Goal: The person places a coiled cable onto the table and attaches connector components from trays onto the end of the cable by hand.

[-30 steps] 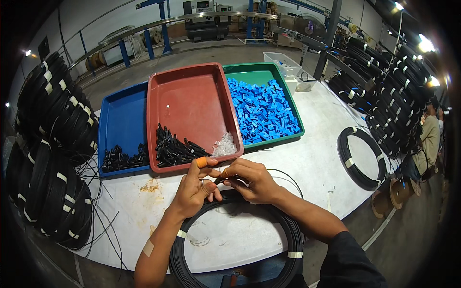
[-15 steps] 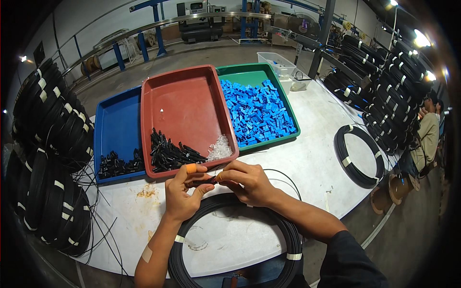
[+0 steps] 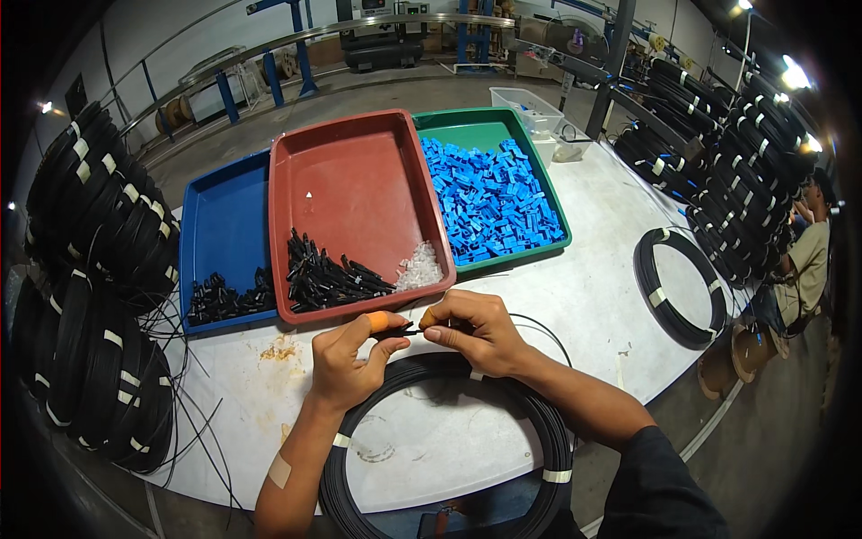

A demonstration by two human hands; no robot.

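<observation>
My left hand [image 3: 348, 364] is closed, thumb and index finger pinching a small black cable connector [image 3: 401, 332]. Facing it from the right, my right hand [image 3: 480, 334] also pinches at the connector's right end; what exactly lies in those fingertips is partly hidden, probably the cable end. Each hand wears an orange finger cover. Below both hands a coil of black cable [image 3: 558, 436], bound with white tape, lies at the table's near edge. A thin loose length of cable [image 3: 549, 334] arcs out to the right from behind my right hand.
Beyond my hands stand a red tray [image 3: 350, 180] with black connectors and small clear pieces, a blue tray [image 3: 220, 216] with black parts, and a green tray [image 3: 561, 225] of blue clips. Another coil [image 3: 648, 292] lies right. Coil stacks [image 3: 99, 216] flank the table. A person [image 3: 804, 256] sits far right.
My fingertips have drawn slightly apart, so more of the black connector shows between them. My right hand has shifted slightly right; the whole view has moved a little.
</observation>
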